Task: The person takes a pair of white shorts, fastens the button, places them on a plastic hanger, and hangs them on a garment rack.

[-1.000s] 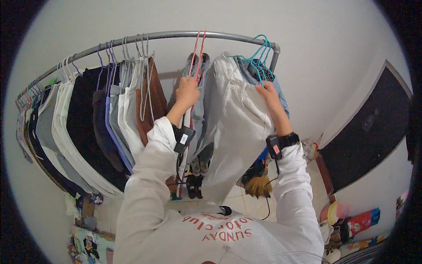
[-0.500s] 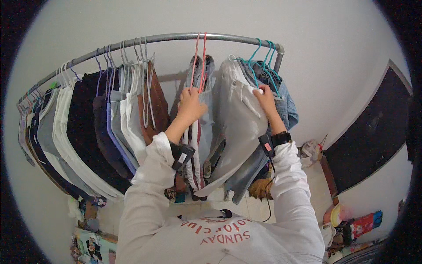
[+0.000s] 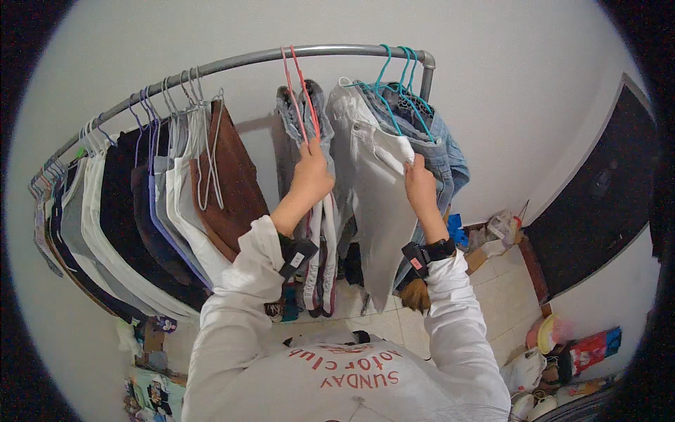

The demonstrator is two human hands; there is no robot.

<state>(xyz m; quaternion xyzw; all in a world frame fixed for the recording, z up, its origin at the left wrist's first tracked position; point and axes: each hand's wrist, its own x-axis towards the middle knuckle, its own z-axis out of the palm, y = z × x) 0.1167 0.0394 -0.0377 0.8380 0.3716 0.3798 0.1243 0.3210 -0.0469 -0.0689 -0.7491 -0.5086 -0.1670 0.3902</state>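
My left hand is closed around the lower part of two pinkish-red hangers, which hook over the metal rail. Grey, fluffy-lined trousers with pale striped legs hang from them. To the right, my right hand pinches the waistband corner of white trousers. These hang at an angle to me, their front button showing. A white hanger hook shows at their far end, off the rail. Just behind my right hand, light blue jeans hang from teal hangers.
The grey rail curves across and ends in an elbow joint. Brown trousers and several black, white and grey garments fill its left part. Bags lie on the tiled floor near a dark door panel.
The view has shifted slightly. The red hangers sit a little closer to the brown trousers. The white trousers, which flared toward the lower left, hang straighter; both hands keep their grip.
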